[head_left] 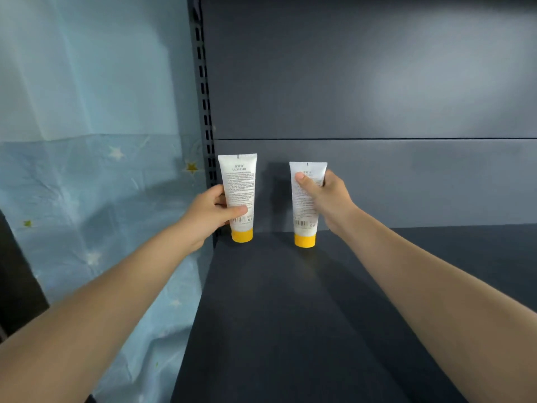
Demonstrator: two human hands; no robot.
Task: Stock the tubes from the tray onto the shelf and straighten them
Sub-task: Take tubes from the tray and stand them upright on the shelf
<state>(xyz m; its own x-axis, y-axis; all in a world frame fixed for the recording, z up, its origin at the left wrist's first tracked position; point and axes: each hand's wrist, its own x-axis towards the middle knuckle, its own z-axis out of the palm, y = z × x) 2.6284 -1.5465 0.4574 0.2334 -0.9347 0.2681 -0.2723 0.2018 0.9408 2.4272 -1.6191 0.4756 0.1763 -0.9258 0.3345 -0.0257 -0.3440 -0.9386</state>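
Two white tubes with yellow caps stand cap-down at the back of the dark grey shelf point(290, 315). The left tube point(239, 181) is in the back left corner, and my left hand point(209, 212) grips its lower half, thumb across the front. The right tube point(305, 216) stands upright about a hand's width to the right, with its printed back facing me. My right hand point(325, 199) wraps around its upper half from the right, thumb on the front. Both caps touch the shelf board. The tray is out of view.
The shelf's grey back panel point(377, 97) rises behind the tubes. A slotted metal upright point(203, 97) marks the shelf's left end. Left of it hangs a light blue cloth with stars point(87, 170). The shelf board extends to the right and toward me.
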